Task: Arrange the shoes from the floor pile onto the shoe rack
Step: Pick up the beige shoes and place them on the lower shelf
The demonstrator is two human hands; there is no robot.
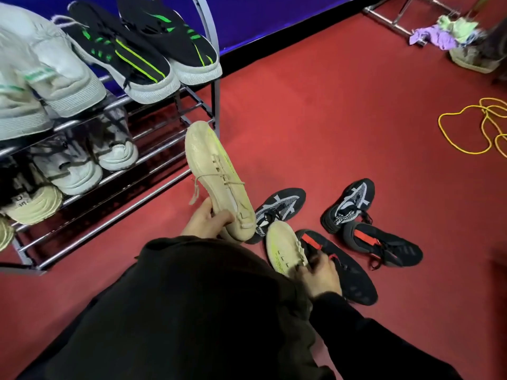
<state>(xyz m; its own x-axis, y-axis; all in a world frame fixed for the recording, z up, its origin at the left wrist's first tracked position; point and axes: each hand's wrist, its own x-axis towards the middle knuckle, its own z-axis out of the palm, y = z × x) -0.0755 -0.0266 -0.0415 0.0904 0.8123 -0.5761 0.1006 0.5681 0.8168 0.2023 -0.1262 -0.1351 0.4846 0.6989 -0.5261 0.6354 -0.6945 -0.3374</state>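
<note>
The left hand (207,219) holds a beige knit sneaker with a yellow-green stripe (216,174) by its heel, with the fingers closed around it. The toe of this sneaker points up toward the right end of the metal shoe rack with chrome bars (153,165), near the rack's right post. The right hand (318,275) grips the second beige knit sneaker (282,249) at its heel part, low above the red carpet floor (315,119). Both arms wear black sleeves (208,311).

On the floor beside the hands lie four more shoes. A black sneaker with white mesh pattern (282,207) lies just behind the second beige one, and its partner (349,205) lies apart to the right; this one has white letters on the tongue, but they are too small to read. A black sneaker with a red tab (345,272) lies under the right hand, and another black and red sneaker (381,246) touches the heel of the right mesh shoe.

On the top shelf of the rack stand a pair of black sneakers with green stripes and white soles (142,56) at the right end, and pale grey-white sneakers (41,75) at the left. The middle shelf carries white and beige shoes (74,171); one beige shoe at the left has dark printed letters that I cannot read. A yellow cord (472,127) lies on the floor at the right edge.
</note>
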